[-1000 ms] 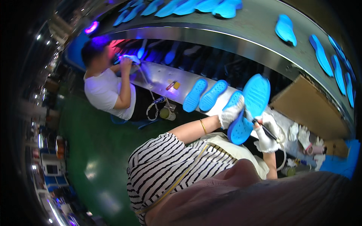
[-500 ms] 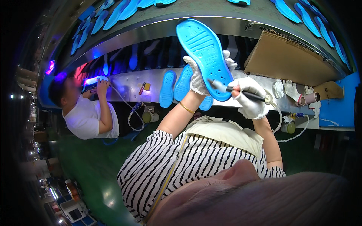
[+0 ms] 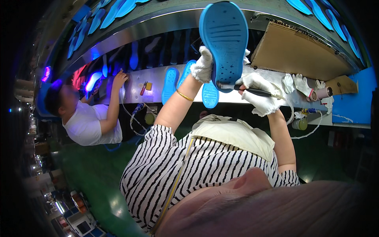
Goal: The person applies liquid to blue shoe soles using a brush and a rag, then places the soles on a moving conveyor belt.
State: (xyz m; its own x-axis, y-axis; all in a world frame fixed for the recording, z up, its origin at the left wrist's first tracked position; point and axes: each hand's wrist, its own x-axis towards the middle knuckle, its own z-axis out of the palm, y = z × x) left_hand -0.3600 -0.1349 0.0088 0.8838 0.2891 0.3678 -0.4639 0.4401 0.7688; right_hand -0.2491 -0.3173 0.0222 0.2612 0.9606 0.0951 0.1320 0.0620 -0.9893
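My left hand (image 3: 202, 65), in a white glove, holds up a blue shoe sole (image 3: 225, 39) by its edges. The sole stands nearly upright, its grooved and holed face toward me. In my gloved right hand (image 3: 261, 93) is a black-handled brush (image 3: 258, 92) with a pale hose at its rear end. The brush tip touches or lies very close to the sole's lower end. Behind and below my left hand, several more blue soles (image 3: 210, 95) lie on the metal bench (image 3: 156, 77).
Blue soles (image 3: 315, 14) lie along the conveyor (image 3: 260, 8) above the bench. A cardboard sheet (image 3: 300, 55) leans at the right, near spare white gloves (image 3: 302, 84) and a spool (image 3: 325, 92). At the left, a co-worker (image 3: 92, 114) handles a brightly lit sole (image 3: 93, 81).
The sole has risen and turned more upright, uncovering the bench sole below it. My right hand has brought the brush to its lower edge. The co-worker's hand has moved away from their sole.
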